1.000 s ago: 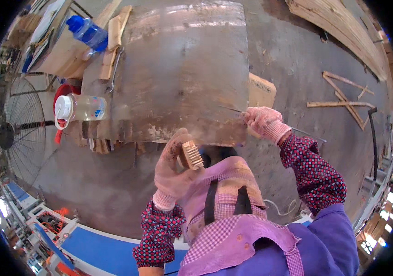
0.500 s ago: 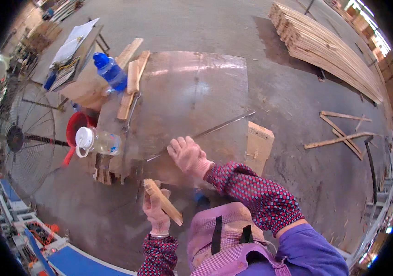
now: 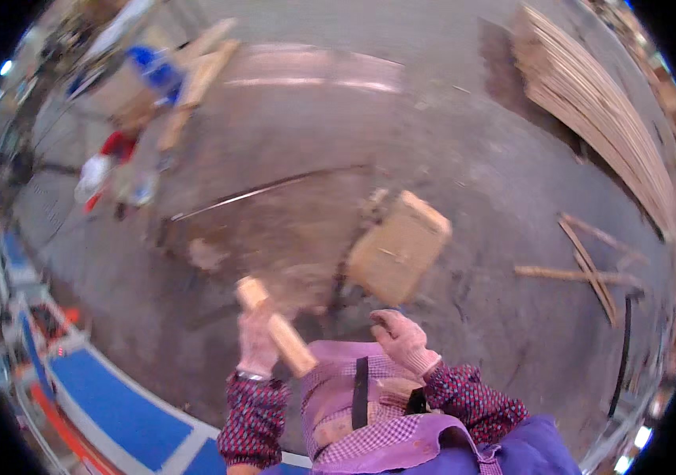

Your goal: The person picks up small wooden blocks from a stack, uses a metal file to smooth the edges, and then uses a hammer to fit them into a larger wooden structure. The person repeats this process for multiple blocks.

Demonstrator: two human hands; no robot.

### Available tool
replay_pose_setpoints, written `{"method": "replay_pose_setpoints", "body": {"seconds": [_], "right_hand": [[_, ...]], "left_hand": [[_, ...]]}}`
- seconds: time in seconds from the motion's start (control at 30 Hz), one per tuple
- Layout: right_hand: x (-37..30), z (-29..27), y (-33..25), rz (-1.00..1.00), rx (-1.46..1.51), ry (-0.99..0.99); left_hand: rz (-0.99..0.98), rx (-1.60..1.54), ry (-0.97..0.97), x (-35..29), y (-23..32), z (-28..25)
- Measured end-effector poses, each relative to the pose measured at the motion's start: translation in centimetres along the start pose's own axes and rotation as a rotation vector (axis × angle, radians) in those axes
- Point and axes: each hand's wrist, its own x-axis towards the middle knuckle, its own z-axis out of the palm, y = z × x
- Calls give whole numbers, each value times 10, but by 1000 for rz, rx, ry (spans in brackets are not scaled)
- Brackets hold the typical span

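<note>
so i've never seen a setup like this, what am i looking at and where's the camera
There is no robot here: a person is doing the work by hand. The view comes from a camera on that person's head, looking down; its wide lens bends straight edges toward the rim. The gloved left hand holds a wooden block. The gloved right hand, near the purple apron, looks empty. Ahead is a broad worktop with a thin metal rod lying on it. Wooden strips and a blue bottle are toward its left side, though blurred.

The left hand (image 3: 257, 342) grips a wooden block (image 3: 281, 332).
</note>
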Motion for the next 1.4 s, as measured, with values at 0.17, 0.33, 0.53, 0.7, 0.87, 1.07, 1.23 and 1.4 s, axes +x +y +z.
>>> {"method": "replay_pose_setpoints", "body": {"seconds": [0.17,0.33,0.53,0.7,0.87,1.07,1.23,1.4], "right_hand": [[8,-46,98,119,-65,-13],[61,-66,163,239,39,-19],[172,-6,174,183,154,-82],[262,40,176,82,202,-107],[323,65,162,36,148,-251],[332,26,174,8,171,-190],[348,-10,202,0,104,-168],[377,5,218,-175,112,-211]], "left_hand": [[507,1156,283,23,-12,50],[853,1608,250,57,-28,69],[820,1536,213,48,-25,58],[826,1534,295,50,-37,57],[614,1906,436,41,-23,80],[620,1296,364,38,-32,74],[597,1624,381,41,-28,88],[666,1749,520,42,-40,95]]}}
